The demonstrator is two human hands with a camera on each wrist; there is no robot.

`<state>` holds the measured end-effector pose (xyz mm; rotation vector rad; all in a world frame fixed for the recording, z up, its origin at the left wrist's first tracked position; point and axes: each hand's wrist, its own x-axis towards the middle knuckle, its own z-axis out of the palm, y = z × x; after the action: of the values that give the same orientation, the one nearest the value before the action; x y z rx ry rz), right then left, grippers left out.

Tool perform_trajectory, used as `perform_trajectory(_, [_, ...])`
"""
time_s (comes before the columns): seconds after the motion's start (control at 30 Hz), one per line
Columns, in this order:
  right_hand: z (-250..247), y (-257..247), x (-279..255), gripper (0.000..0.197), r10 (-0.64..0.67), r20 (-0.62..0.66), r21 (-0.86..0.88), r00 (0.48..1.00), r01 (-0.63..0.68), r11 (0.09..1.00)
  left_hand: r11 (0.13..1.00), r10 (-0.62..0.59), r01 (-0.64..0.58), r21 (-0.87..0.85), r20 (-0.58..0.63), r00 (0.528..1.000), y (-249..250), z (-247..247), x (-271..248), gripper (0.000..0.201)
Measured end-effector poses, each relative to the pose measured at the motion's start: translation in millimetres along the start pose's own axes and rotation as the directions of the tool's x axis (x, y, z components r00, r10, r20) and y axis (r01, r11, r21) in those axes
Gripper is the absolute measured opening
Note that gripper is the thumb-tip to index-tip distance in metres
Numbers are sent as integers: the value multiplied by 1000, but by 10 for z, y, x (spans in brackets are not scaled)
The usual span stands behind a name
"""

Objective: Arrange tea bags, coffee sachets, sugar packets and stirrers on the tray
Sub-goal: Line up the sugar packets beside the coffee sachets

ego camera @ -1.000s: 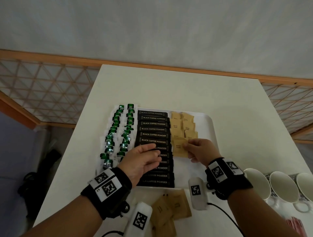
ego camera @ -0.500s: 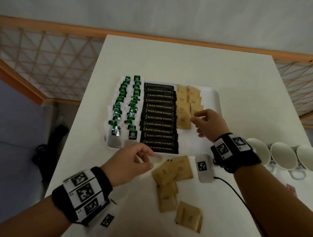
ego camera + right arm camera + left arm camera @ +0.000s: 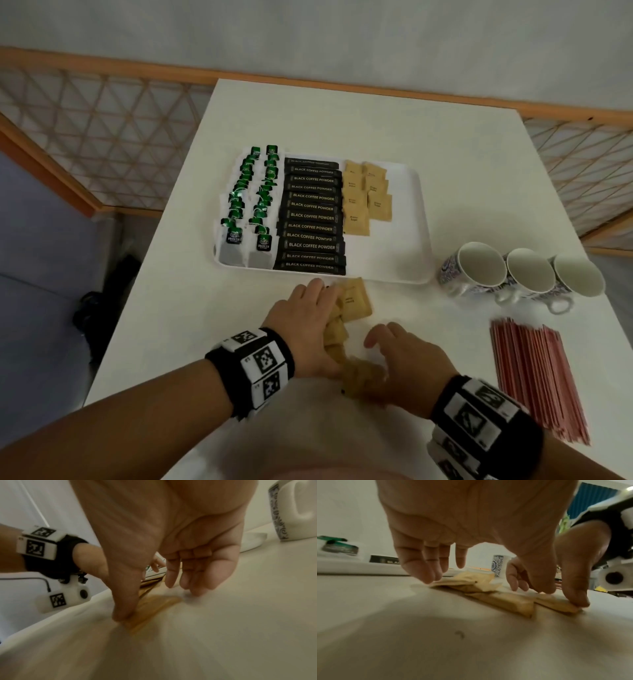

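A white tray (image 3: 419, 219) holds two columns of green tea bags (image 3: 251, 202), a column of black coffee sachets (image 3: 311, 216) and several brown sugar packets (image 3: 364, 197). Several loose sugar packets (image 3: 352, 301) lie on the table in front of the tray. My left hand (image 3: 322, 322) lies over them, its straight fingers (image 3: 426, 573) touching one packet (image 3: 467, 580). My right hand (image 3: 394, 363) is beside it. Its thumb (image 3: 123, 609) presses the near edge of another packet (image 3: 150, 608), and its fingers hang relaxed. Red stirrers (image 3: 534, 380) lie in a bundle at the right.
Three patterned cups (image 3: 520, 274) lie on their sides right of the tray, just beyond the stirrers. The white table (image 3: 342, 113) ends at a wooden lattice railing (image 3: 102, 137) behind and to the left. A dark bag (image 3: 96, 315) sits on the floor at left.
Both hands have left the tray and come back to the loose sugar packets at the table's front. The right hand let go of the packet it was setting on the tray.
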<state>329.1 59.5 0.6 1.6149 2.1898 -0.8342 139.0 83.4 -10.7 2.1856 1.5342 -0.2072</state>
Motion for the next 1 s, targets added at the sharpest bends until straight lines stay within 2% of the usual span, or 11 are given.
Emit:
perform_trajectory(0.1, [23,-49,-33,62,3,12,3,1000,-3,1000,996,14,-18,82,40,999,63,76,-1,102])
perform_trajectory(0.33, [25,17,97,45,20,46,25,999,-21,999,994,-20,19,112,11,1000,73,56,-2,51])
perform_trajectory(0.43, [-7,51,133,29,-11,-18,99,1000,13,995,983,-39,41,177,-13,999,73,65,15,38])
perform_trajectory(0.5, [-49,72,149,18,-14,-76,204,997,29,979,980,-47,47,191,-5,999,75,45,26,37])
perform_trajectory(0.57, [-94,84,189,16,8,-130,277,991,29,960,984,-54,55,171,-11,998,45,22,44,37])
perform_trajectory(0.7, [-155,86,352,14,78,-281,349,956,26,937,994,-108,108,-23,-45,993,-120,31,96,34])
perform_trajectory(0.8, [-160,34,478,22,131,-253,379,959,-26,925,952,-195,176,-249,-55,979,-191,63,148,24])
perform_trajectory(0.83, [-165,1,505,26,145,-227,394,963,-45,918,909,-230,192,-369,-60,971,-200,75,163,21])
perform_trajectory(0.9, [-166,-72,563,32,166,-202,424,965,-67,903,757,-301,210,-618,-46,952,-189,110,188,18])
perform_trajectory(0.97, [-162,-136,615,38,193,-184,472,964,-86,878,628,-326,191,-755,-32,945,-163,130,220,12])
perform_trajectory(1.0, [-160,-164,639,43,206,-171,499,963,-96,861,598,-317,183,-780,-21,948,-152,132,242,12])
